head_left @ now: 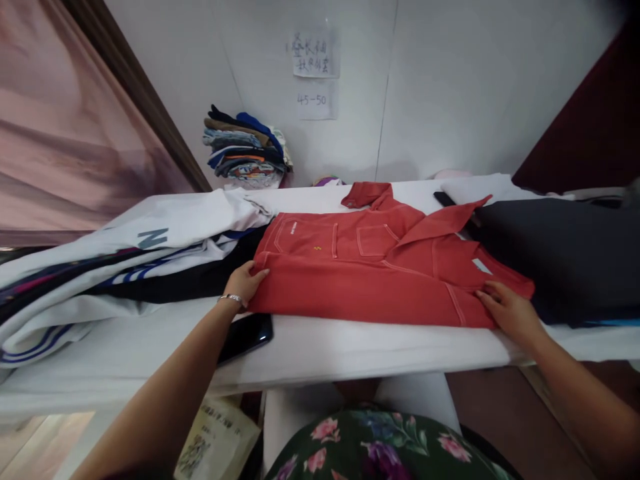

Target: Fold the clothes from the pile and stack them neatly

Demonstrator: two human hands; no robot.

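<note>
A red jacket (320, 287) with white stitching and pockets lies flat across the white-covered table, its near side folded over lengthwise. Its collar end points to the right, and one sleeve end sticks up at the back. My left hand (245, 283) pinches the hem at the jacket's near left corner. At the shoulder on the near right, my right hand (505, 307) grips the cloth between thumb and fingers. A dark phone (247, 337) rests on the table just below my left hand, close to the jacket's edge.
White and dark garments (190, 220) are heaped at the left. Dark folded clothes (565, 253) lie at the right, with a black object (443, 199) behind. A folded clothes stack (245, 147) stands by the wall under paper signs (315, 57). The table's front edge (350, 380) is near my body.
</note>
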